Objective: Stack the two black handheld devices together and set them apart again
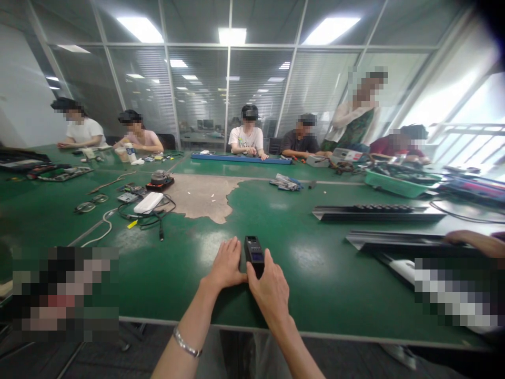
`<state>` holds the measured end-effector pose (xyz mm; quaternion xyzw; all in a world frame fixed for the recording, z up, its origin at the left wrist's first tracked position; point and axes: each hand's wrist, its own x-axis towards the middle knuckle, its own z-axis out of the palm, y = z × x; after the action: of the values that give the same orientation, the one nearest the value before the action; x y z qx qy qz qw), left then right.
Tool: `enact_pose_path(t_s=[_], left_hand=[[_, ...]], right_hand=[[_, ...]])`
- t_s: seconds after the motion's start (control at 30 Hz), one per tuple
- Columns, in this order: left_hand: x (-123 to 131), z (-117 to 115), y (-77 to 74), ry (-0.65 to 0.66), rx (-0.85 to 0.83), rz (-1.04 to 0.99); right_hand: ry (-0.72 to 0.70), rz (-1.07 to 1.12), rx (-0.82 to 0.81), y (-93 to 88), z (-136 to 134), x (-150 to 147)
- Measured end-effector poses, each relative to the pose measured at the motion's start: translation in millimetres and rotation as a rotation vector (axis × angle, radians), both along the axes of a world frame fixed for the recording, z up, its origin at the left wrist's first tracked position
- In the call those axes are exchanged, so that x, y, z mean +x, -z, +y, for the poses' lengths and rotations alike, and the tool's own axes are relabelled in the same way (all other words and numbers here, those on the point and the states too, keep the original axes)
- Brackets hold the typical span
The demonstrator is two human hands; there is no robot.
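A small black device (253,251) with a bluish screen and buttons lies on the green table (189,295), near its front edge. My right hand (271,284) grips its near end, with the thumb on the left side and the fingers on the right. Just left of the device, my left hand (228,264) rests on the table, fingers stretched forward and thumb reaching toward my right thumb. Nothing shows in my left hand. A silver bracelet (186,343) circles my left wrist.
Ahead left are a white box (149,203) with black cables and glasses (91,203). Long black metal channels (398,240) lie right, beside another person's hand (473,241). Gloves (285,182) and a green basket (398,183) sit farther off. Several people are around the table.
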<state>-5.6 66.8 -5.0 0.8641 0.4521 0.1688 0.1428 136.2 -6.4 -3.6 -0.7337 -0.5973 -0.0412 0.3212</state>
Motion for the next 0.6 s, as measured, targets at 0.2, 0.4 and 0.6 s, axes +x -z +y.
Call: enact_pose_path(t_s=[0.2, 0.4, 0.6], left_hand=[[1, -1, -3.9, 0.015, -0.001, 0.026], [1, -3, -6.6, 0.008, 0.006, 0.024], [3, -2, -4.9, -0.002, 0.002, 0.049]], right_hand=[[-0.068, 0.074, 0.039, 11.4, -3, 5], [-0.082, 0.15, 0.173, 20.5, 0, 13], [-0.131, 0.165, 0.171, 19.8, -1, 14]])
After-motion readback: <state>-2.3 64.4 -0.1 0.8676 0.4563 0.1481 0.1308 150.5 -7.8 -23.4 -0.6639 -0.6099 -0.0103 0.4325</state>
